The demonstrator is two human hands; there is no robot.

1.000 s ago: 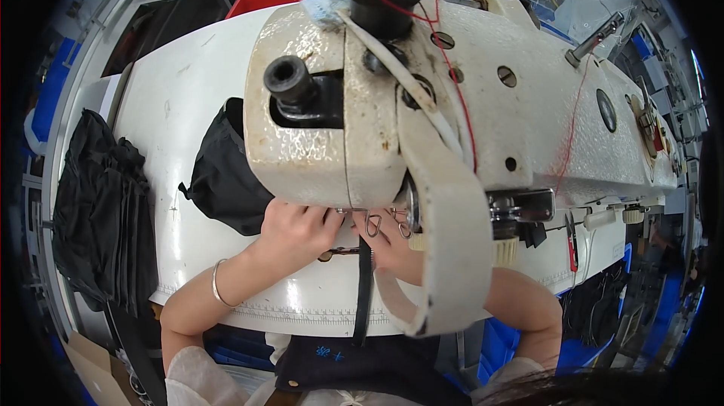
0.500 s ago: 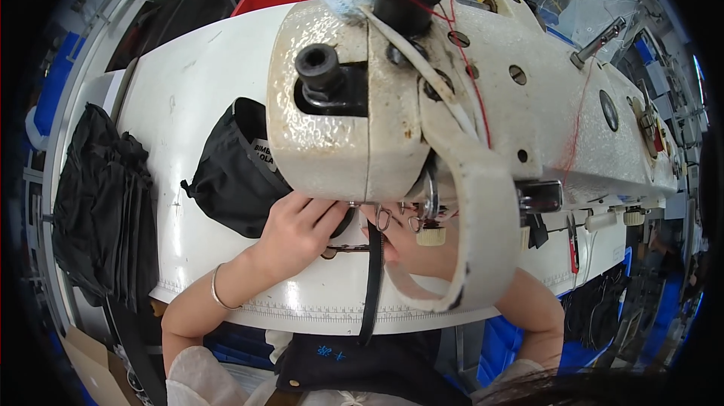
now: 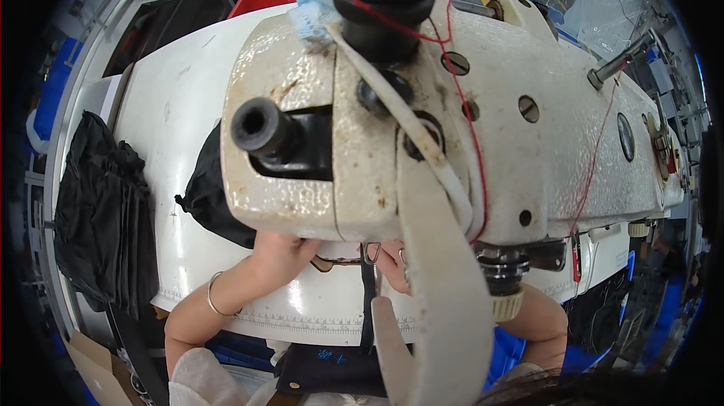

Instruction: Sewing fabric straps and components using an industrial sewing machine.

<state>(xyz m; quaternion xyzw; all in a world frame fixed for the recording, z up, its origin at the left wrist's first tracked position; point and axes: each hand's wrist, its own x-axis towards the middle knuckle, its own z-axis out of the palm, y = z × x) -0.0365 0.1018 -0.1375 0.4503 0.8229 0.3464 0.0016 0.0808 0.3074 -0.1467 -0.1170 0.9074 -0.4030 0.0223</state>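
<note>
A white industrial sewing machine [image 3: 362, 202] fills the middle of the view, and its head covers most of both my hands. My left hand [image 3: 277, 262] reaches under the machine head from the left, its fingers hidden. On the other side, my right hand [image 3: 391, 266] shows only a small part beside a narrow black strip [image 3: 368, 312]; the rest is behind the machine. The strip runs from beneath the machine down over the table's front edge. Left of the machine head lies a black fabric pouch [image 3: 204, 191], partly covered by it.
A stack of black fabric pieces [image 3: 105, 210] lies at the table's left side. Red thread [image 3: 456, 96] runs over the machine. The white table [image 3: 181, 89] has a ruler strip [image 3: 294, 321] along its front edge. Behind stands a red bin [image 3: 264, 0]; an open cardboard box [image 3: 105, 364] is lower left.
The machine looms larger and lower in view as my head has shifted. It now hides more of my hands and the pouch. My hands stay beneath the machine head.
</note>
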